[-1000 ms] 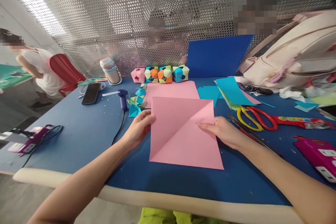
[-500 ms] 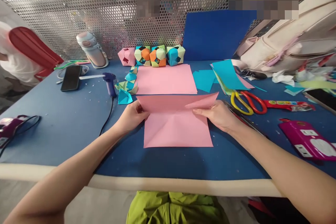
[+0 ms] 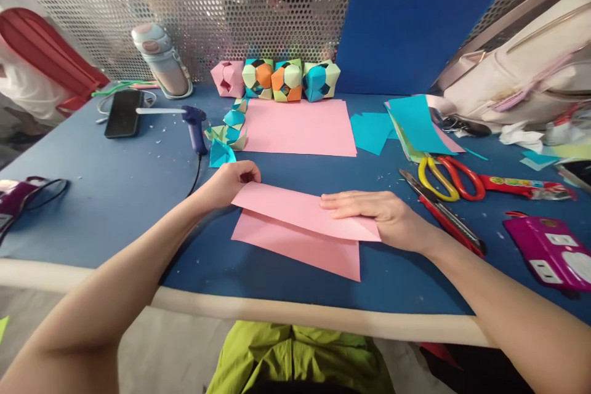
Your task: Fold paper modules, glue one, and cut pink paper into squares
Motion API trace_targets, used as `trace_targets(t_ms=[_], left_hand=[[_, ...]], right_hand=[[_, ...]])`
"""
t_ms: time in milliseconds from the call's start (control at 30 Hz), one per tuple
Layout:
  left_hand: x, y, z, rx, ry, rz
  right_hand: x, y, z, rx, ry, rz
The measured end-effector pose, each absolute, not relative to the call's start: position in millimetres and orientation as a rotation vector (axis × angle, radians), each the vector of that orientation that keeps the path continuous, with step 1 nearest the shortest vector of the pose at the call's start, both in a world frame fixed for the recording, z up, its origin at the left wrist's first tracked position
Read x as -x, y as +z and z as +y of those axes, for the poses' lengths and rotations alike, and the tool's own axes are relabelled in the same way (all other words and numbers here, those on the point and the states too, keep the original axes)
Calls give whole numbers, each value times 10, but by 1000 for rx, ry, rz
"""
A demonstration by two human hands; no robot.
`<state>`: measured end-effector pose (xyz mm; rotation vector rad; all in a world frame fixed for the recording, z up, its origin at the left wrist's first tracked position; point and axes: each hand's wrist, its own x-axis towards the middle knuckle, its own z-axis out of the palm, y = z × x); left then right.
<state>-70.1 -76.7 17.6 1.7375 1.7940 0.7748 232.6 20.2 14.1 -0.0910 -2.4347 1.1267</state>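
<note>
A pink sheet of paper (image 3: 295, 252) lies at the front of the blue table. Its far half is bent over toward me, and a gap shows between the flap and the lower layer. At the fold's left end, my left hand (image 3: 236, 181) has its fingers curled and pinched against the paper. My right hand (image 3: 373, 212) rests on the flap's right side, fingers stretched out flat; its thumb is hidden. Behind is a stack of pink sheets (image 3: 300, 129). Folded blue and green paper pieces (image 3: 226, 138) lie beyond my left hand.
Several paper balls (image 3: 286, 80) line the mesh panel. A glue gun (image 3: 194, 126), phone (image 3: 124, 114) and bottle (image 3: 161, 61) stand left. Rightward are scissors (image 3: 455, 178), a utility knife (image 3: 446, 215), blue sheets (image 3: 418, 126), a purple power strip (image 3: 549, 252) and a bag (image 3: 521, 55).
The pink sheet's far half has come down toward me over the near half. My right hand has moved nearer and flattened onto the flap. The view has shifted slightly.
</note>
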Motion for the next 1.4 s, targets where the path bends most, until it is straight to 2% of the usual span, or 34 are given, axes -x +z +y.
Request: trace_targets(t_ms=[133, 300, 733, 1100, 1200, 1300, 1333, 1400], left_hand=[[784, 222, -766, -1836, 636, 1753], [842, 251, -772, -1875, 591, 1710], [709, 97, -724, -1399, 1260, 1790], [643, 153, -742, -1492, 1140, 1877], [577, 303, -868, -1657, 1403, 1983], [359, 486, -1092, -2111, 1736, 2068], [260, 518, -1164, -2350, 1702, 1908], [60, 507, -1268, -2732, 1099, 1569]], right_hand=[[-2316, 108, 149, -238, 740, -2630], [-2337, 112, 92, -349, 531, -2779], [-2293, 235, -89, -161, 227, -2631], [-2196, 82, 54, 136, -19, -2487], [-2189, 100, 44, 182, 1, -2443], [-2188, 109, 40, 237, 17, -2420], [-2186, 109, 41, 245, 21, -2419], [-2181, 110, 43, 253, 31, -2426]])
